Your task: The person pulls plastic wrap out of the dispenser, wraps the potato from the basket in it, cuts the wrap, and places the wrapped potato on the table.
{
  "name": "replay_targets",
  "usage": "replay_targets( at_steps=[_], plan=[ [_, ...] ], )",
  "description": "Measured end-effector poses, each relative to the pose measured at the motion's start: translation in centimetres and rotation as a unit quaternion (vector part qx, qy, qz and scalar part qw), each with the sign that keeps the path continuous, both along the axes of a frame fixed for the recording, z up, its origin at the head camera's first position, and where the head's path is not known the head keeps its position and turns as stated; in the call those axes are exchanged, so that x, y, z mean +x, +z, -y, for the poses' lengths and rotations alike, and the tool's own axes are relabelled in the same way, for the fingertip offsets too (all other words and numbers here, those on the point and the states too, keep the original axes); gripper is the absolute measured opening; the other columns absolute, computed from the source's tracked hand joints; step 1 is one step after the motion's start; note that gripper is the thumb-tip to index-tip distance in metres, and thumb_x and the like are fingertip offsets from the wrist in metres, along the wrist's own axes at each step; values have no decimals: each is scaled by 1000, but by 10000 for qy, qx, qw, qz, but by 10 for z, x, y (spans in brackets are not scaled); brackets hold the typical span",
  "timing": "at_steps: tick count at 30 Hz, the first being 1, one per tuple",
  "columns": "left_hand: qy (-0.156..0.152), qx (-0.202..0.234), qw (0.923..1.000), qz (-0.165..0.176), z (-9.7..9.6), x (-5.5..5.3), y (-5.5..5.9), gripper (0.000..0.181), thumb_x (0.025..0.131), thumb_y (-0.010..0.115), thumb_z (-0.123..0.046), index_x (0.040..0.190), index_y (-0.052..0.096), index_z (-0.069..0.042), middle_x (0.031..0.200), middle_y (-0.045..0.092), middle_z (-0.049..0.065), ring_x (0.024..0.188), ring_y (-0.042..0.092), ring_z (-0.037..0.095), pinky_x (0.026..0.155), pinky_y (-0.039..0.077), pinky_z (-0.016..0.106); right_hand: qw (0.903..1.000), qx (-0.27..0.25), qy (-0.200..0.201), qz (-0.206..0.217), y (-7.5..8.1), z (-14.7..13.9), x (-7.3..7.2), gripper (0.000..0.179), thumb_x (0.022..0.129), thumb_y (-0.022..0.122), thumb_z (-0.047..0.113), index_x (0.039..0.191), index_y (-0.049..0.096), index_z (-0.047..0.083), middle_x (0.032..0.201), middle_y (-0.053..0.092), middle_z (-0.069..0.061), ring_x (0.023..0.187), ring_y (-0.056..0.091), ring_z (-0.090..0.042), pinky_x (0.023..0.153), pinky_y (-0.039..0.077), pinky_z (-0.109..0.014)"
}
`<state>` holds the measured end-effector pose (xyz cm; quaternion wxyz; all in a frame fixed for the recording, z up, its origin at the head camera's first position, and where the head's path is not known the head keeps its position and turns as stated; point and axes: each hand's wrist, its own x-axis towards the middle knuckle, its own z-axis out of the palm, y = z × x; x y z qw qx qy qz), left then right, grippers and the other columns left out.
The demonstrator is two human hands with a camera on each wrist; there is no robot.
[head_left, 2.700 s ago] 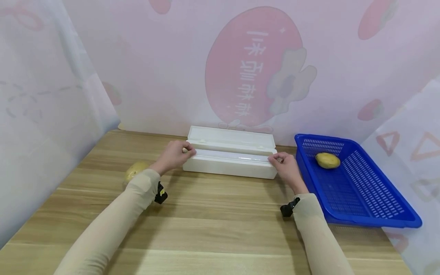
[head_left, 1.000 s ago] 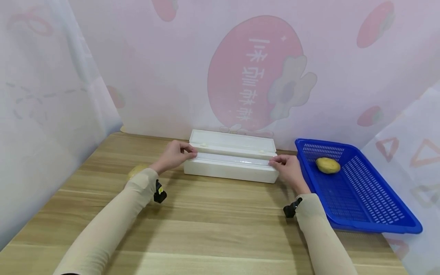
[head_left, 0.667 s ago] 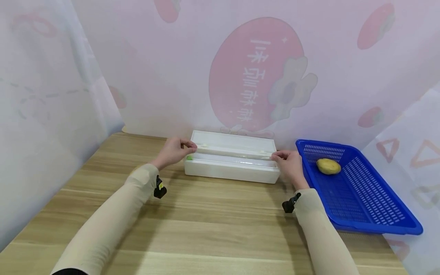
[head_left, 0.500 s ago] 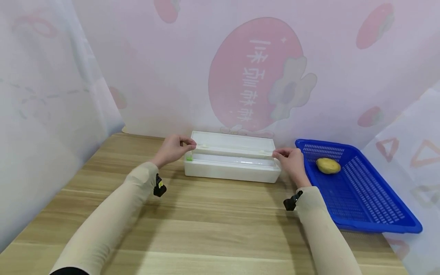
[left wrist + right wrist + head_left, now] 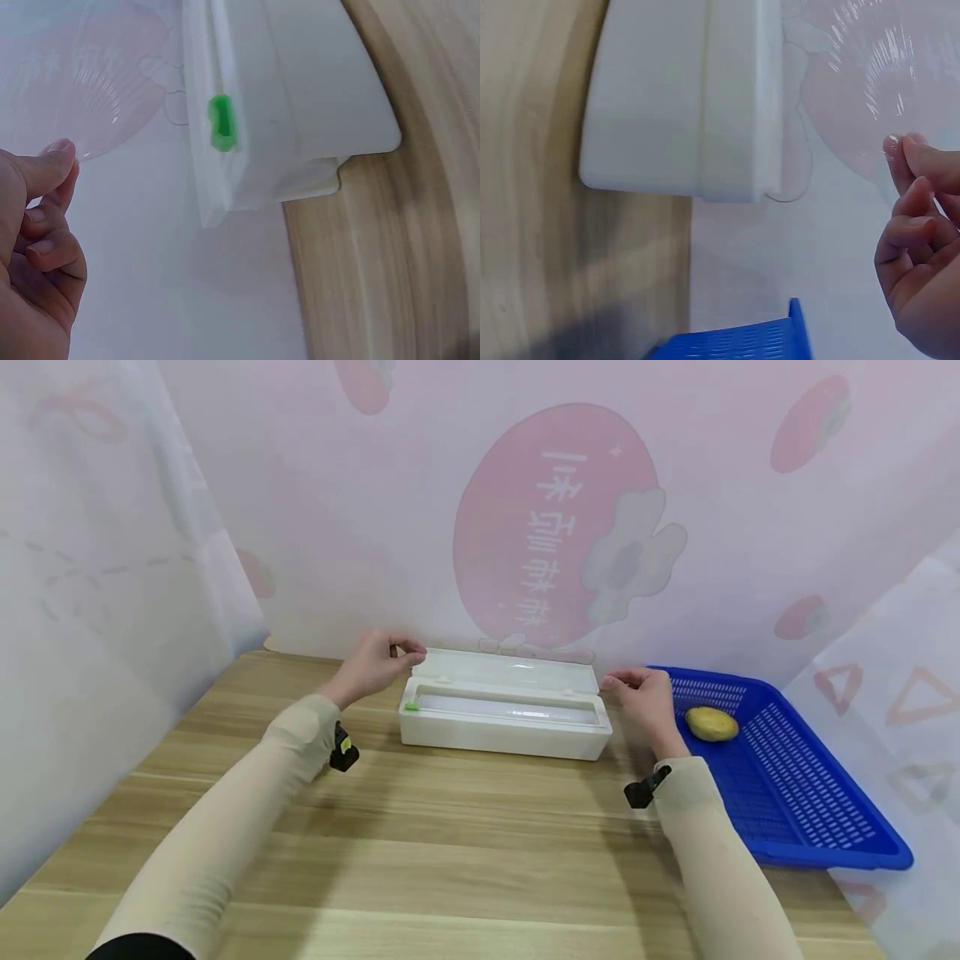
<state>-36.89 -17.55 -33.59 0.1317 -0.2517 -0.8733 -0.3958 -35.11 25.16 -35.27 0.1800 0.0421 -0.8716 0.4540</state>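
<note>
A white cling film dispenser box (image 5: 506, 739) stands at the back of the table with its lid (image 5: 517, 667) raised. A green slider (image 5: 223, 122) sits at its left end. My left hand (image 5: 372, 668) pinches one corner of the clear cling film (image 5: 97, 112) between thumb and forefinger, above the box's left end. My right hand (image 5: 647, 706) pinches the other corner above the right end; creases fan out from its fingertips in the right wrist view. Between the hands the film is almost invisible in the head view.
A blue plastic basket (image 5: 798, 858) stands to the right, close to my right forearm. In it lies a yellow oval fruit or potato (image 5: 712, 724). A patterned cloth wall (image 5: 337, 527) rises right behind the box. The wooden table (image 5: 450, 860) stretches out in front.
Both hands have risen from the box opening, drawing the film up, and the right hand has moved slightly right. A yellow item once visible by the left sleeve is now hidden.
</note>
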Motion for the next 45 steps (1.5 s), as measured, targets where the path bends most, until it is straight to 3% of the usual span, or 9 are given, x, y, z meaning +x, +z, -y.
replay_targets(
  at_steps=[9,21,33,45],
  plan=[
    [167,168,9987,-444,-6,4,22,8,94,67,-8,100,71,-4,90,68,6,64,52,21,54,41,28,9996,-238,128,50,30,-4,10,26,95,68,23,105,73,-1,100,70,-17,81,57,-18,62,45,-23],
    [124,308,9927,-1160,-4,6,37,7,93,69,-8,98,73,-5,87,70,4,60,50,18,53,40,26,9989,-444,147,19,54,-9,14,33,92,71,32,106,74,3,100,71,-11,84,58,-16,67,48,-26],
    [314,445,9872,-1502,-5,14,56,9,93,69,-9,98,73,-3,89,71,4,56,49,19,52,38,24,9975,-525,310,-352,72,-8,19,35,90,73,33,106,74,2,96,72,-2,92,61,-19,67,47,-23],
    [488,548,9809,-1802,-6,18,73,9,93,69,-10,98,74,-4,91,71,4,57,49,19,54,38,23,9952,-708,208,-636,87,-3,17,35,89,74,32,106,74,1,92,73,2,87,60,-15,68,47,-24]
  ],
)
